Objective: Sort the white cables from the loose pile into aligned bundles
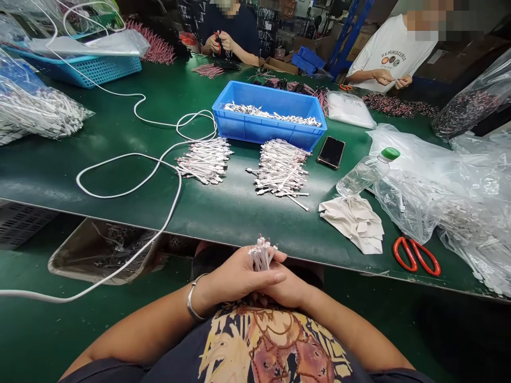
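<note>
**White wires (261,256) in two hands**

The bunch of white wires is right in front of the person's tummy, by the near edge of the table (223,218). The left hand (241,274) is wrapped around it. The right hand (293,290) is tucked against the left one. Its fingers are partly hidden, so I cannot tell if it grips too.

The table is dark green, smooth and a bit shiny. A left pile (205,162) and a right pile (281,167) of white wires lie on it. Behind them is a blue box (271,130) with more white pieces inside. To the right are a black phone (331,152), a clear bottle (361,175), a pale cloth (355,221) and red scissors (413,255). A white cord (133,155) loops over the left side.

The floor (32,324) is green too. A bin (77,250) is under the table. Across the table are two more people.

One white shirt (379,45) says "REMINISCENCE". A clear bag (343,114) has dark writing, too small to read.
</note>
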`<state>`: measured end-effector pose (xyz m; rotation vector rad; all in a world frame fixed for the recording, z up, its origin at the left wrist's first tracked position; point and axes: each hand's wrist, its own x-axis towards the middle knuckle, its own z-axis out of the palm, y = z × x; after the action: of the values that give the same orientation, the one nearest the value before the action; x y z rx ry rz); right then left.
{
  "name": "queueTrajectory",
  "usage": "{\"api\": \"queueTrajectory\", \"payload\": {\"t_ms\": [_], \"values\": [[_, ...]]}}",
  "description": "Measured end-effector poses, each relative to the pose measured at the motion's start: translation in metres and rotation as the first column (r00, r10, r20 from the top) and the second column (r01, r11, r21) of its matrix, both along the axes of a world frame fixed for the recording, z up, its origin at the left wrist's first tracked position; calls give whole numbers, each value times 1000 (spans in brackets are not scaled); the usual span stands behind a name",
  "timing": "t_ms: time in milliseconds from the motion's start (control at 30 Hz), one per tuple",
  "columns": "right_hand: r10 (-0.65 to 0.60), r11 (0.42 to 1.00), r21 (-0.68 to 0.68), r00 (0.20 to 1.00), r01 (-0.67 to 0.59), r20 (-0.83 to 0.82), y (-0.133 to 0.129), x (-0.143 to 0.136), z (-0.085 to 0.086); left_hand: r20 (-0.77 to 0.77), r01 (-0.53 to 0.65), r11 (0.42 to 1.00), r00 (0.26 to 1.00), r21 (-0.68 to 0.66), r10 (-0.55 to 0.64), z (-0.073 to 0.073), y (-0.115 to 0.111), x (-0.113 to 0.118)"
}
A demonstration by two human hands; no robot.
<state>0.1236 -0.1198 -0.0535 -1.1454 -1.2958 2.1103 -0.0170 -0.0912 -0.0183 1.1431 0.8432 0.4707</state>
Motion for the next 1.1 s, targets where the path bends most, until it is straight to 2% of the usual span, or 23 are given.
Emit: {"api": "queueTrajectory", "payload": {"t_ms": [133,300,367,433,500,567,600,667,733,767,833,967,1100], "values": [[-131,989,-60,989,135,63,0,-4,3,13,-101,995,995,23,101,3,0,11],[-151,985,-74,988,154,44,-2,-6,3,46,-81,997,996,-7,81,6,-1,11],[-99,992,-66,993,103,60,-1,-2,5,81,-80,996,994,37,77,7,0,10],[15,1000,27,998,-17,58,1,9,11,132,-74,996,989,48,67,8,2,7],[158,971,171,986,-166,57,6,25,22,167,-43,999,985,-17,45,10,5,2],[238,948,197,968,-250,85,11,41,34,164,10,996,986,-89,5,13,9,-4],[202,959,185,974,-217,99,14,47,40,154,40,994,988,-104,-23,14,11,-7],[-40,978,207,992,14,122,21,54,50,140,89,992,987,-90,-76,16,13,-10],[-293,925,286,949,252,112,27,52,57,132,123,991,985,-58,-115,15,15,-11],[-361,892,324,928,314,95,30,48,60,125,133,990,984,-40,-127,14,15,-11],[-379,870,364,924,333,60,36,40,63,103,154,988,983,-8,-153,12,16,-11],[-304,893,362,952,268,45,43,28,66,65,170,984,983,49,-173,14,17,-11],[-288,903,342,957,259,36,44,28,63,27,95,992,995,77,-98,19,18,-13]]}}
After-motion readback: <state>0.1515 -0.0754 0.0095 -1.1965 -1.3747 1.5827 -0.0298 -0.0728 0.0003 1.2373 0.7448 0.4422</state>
